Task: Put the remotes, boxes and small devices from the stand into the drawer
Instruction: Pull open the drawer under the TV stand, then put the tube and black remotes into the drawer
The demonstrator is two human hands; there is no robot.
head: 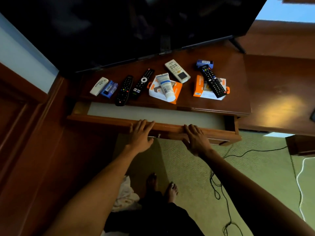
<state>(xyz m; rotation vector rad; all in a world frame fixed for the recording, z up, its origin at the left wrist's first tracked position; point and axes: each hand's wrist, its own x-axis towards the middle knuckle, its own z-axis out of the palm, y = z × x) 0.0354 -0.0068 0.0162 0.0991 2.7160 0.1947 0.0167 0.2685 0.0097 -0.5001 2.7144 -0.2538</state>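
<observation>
On the wooden stand [230, 99] lie a small white remote [99, 86], a blue packet [109, 89], two black remotes [124, 90] [142, 83], a white tube [166, 86] on an orange-white box [177, 91], a white AC remote [177, 71], a blue box [204, 63], and a black remote [212, 80] across a second orange-white box [199, 87]. The drawer [170, 127] is pulled out, its pale lining bare. My left hand [140, 135] and my right hand [196, 139] rest flat on its front edge, fingers over the rim.
A large dark TV [136, 28] leans over the back of the stand. Black cables [219, 183] and a white cord [300, 181] run over the green carpet at the right. A wooden wall panel [30, 133] stands at left. My bare feet [162, 186] are below.
</observation>
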